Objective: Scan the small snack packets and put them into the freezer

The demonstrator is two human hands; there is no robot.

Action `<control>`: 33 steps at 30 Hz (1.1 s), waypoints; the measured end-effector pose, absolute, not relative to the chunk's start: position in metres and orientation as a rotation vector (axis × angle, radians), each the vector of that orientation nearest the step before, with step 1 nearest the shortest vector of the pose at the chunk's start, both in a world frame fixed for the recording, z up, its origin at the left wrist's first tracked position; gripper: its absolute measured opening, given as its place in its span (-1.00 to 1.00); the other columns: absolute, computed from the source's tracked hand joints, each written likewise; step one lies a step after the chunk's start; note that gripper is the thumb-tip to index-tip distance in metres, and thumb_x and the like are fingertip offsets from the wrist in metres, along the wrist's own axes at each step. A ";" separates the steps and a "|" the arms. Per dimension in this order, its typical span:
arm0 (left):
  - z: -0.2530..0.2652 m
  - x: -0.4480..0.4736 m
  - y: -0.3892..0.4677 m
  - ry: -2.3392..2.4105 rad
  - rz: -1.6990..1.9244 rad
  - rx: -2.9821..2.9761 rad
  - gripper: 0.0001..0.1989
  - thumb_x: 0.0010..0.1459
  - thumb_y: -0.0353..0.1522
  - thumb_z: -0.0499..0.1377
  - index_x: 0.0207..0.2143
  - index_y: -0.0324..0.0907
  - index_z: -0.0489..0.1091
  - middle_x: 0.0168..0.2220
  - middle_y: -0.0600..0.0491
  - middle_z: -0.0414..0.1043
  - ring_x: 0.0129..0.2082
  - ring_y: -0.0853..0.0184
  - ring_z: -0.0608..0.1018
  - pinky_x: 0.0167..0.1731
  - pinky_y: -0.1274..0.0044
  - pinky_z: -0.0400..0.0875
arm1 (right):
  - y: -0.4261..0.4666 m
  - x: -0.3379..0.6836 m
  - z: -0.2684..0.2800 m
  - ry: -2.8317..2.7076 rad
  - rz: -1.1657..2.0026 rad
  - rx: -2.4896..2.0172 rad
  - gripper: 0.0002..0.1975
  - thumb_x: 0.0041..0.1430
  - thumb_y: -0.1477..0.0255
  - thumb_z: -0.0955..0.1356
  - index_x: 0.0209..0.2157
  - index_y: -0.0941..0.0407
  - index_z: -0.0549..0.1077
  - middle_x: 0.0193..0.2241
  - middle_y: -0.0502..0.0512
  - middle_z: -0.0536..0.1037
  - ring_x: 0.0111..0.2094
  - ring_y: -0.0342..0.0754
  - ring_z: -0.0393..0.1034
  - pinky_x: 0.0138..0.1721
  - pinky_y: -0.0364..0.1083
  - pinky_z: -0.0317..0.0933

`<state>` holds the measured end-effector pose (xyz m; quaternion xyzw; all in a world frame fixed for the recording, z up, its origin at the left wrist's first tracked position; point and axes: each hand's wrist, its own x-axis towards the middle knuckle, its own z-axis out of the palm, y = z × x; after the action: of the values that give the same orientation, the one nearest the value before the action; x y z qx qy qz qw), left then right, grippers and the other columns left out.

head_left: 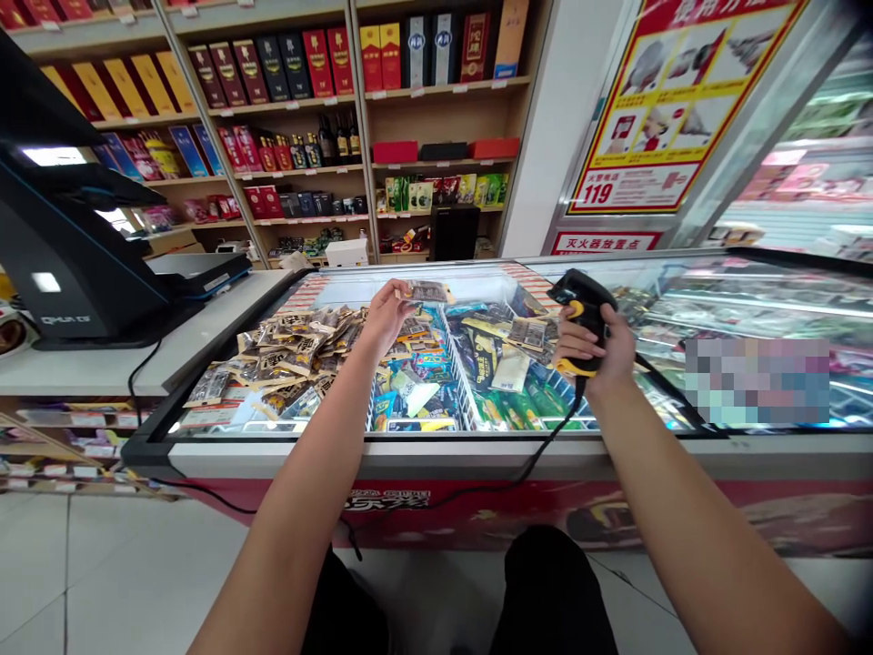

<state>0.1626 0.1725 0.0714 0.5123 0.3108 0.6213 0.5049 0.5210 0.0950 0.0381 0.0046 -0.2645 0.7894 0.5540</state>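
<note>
Left hand [387,315] pinches packet [429,291], right hand [611,349] grips scanner [584,289]

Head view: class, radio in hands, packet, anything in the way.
Left hand holding small packet. Right hand gripping scanner. Possible snag: cable hanging across freezer front.

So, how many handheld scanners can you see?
1: a black-and-yellow handheld scanner, in the right hand above the freezer. Another could be hidden behind the terminal.
</note>
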 end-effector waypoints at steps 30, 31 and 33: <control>0.058 0.171 0.169 0.733 1.179 1.101 -0.77 0.09 -0.51 0.14 -0.58 -0.15 0.22 -0.56 0.11 0.12 -0.59 0.40 0.24 -0.56 0.59 0.17 | 0.084 0.493 0.043 -1.232 2.088 -0.826 -0.55 0.31 0.00 0.48 -0.20 0.07 0.35 -0.61 -0.15 0.28 -0.72 -0.29 -0.08 -0.70 -0.28 -0.07; 0.058 0.171 0.169 0.736 1.182 1.105 -0.79 0.08 -0.51 0.14 -0.57 -0.15 0.23 -0.56 0.12 0.12 -0.59 0.40 0.25 -0.56 0.59 0.18 | 0.083 0.493 0.044 -1.231 2.078 -0.828 -0.56 0.31 0.01 0.48 -0.20 0.07 0.36 -0.61 -0.16 0.28 -0.72 -0.29 -0.09 -0.70 -0.27 -0.07; 0.058 0.171 0.170 0.737 1.203 1.114 -0.83 0.05 -0.51 0.14 -0.55 -0.15 0.26 -0.55 0.12 0.17 -0.57 0.40 0.32 -0.52 0.58 0.25 | 0.082 0.495 0.046 -1.204 2.033 -0.809 -0.56 0.29 0.02 0.49 -0.17 0.08 0.38 -0.62 -0.18 0.25 -0.73 -0.29 -0.13 -0.72 -0.26 -0.10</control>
<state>0.1713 0.1697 0.0581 0.4851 0.3207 0.5236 0.6227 0.4951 0.0824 0.0463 -0.3073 -0.4574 0.7721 0.3166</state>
